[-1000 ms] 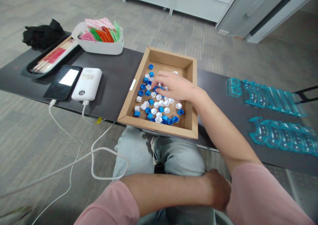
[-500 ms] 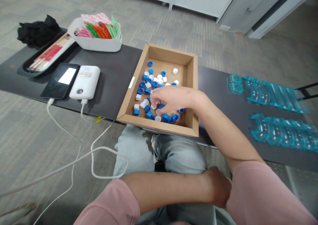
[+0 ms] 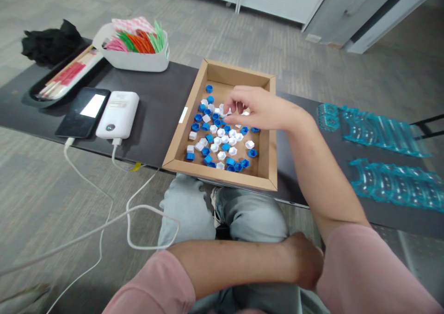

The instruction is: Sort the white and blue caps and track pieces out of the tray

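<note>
Small hexagonal caps, blue (image 3: 252,153) and white (image 3: 249,144), lie scattered in a shallow cardboard box (image 3: 222,179) on the table. My right hand (image 3: 255,106) reaches over the box from the right, just above the caps in its far middle. Its fingers are bent, and a narrow gap shows between them and the thumb; I see no cap plainly held there. My left hand (image 3: 305,261) rests low at my right side, its forearm across my lap. It is curled inward and away from the camera, so its fingers are hidden.
Left of the box are a white power bank (image 3: 118,115) and a phone (image 3: 83,113), both cabled. Behind them stand a white basket (image 3: 138,62) of colourful strips and a black tray (image 3: 38,96). Clear teal plastic trays (image 3: 395,184) lie on the right.
My right hand has moved away from me, from the near middle of the box to its far middle, uncovering white and blue caps. My left hand has stayed put.
</note>
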Available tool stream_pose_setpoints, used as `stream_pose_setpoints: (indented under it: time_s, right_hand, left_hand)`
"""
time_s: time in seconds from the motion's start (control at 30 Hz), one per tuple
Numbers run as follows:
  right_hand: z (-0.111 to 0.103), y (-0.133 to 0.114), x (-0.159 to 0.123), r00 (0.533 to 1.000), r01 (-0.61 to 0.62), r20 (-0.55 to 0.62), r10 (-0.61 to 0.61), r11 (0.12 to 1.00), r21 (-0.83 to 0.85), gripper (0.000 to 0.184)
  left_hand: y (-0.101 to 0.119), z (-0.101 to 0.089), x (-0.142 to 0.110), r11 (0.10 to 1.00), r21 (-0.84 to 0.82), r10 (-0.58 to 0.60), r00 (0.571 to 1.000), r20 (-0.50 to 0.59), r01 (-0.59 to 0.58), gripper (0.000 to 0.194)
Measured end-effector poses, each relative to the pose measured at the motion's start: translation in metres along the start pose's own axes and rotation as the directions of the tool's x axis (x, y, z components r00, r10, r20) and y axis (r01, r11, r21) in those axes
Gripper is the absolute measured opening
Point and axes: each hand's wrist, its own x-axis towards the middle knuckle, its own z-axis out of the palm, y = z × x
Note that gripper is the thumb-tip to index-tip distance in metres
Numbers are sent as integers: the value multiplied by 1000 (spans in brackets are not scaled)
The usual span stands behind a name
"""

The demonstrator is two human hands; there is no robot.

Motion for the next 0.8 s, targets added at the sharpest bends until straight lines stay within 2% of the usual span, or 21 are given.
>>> stream_pose_setpoints:
  time_s: [0.07, 0.2, 0.3, 0.37, 0.47, 0.57, 0.63, 0.67, 0.73, 0.8]
  right_hand:
    - [-5, 4, -3, 999, -4, -41, 3, 1000, -9, 22]
    - [-15, 15, -10, 1000, -24, -16, 24, 1000, -15, 27]
    - [-31, 36, -22, 986, -101, -135, 97, 995, -25, 33]
    - [-39, 58, -30, 960, -148, -241, 140, 989, -14, 37]
    - [-34, 100, -34, 876, -189, -445, 187, 981, 40, 47]
    - [-11, 145, -27, 706, -210, -660, 258, 966, 153, 61]
    - [8, 169, -22, 592, -210, -742, 315, 949, 235, 71]
    - [16, 178, -19, 554, -206, -762, 336, 942, 265, 74]
    - [27, 189, -17, 518, -194, -777, 357, 934, 299, 75]
    - [32, 194, -17, 522, -180, -769, 368, 929, 322, 71]
  left_hand:
    - [1, 0, 0, 1000, 3, -10, 1000, 4, 10, 36]
    - [2, -4, -2, 1000, 31, -7, 999, 39, 6, 37]
    - [2, -5, -3, 999, 48, 0, 998, 60, -2, 44]
    - [2, -5, -3, 998, 60, -4, 998, 56, 0, 38]
    - [2, -2, -2, 997, 71, -15, 1000, 13, 14, 23]
    - [1, 1, 1, 996, 84, -17, 1000, 0, 17, 19]
    - [1, 1, 2, 996, 83, -15, 1000, 13, 14, 22]
    - [0, 1, 2, 997, 80, -15, 1000, 20, 14, 26]
    - [0, 1, 2, 997, 74, -17, 999, 35, 15, 33]
    - [-1, 0, 2, 997, 69, -24, 998, 55, 20, 39]
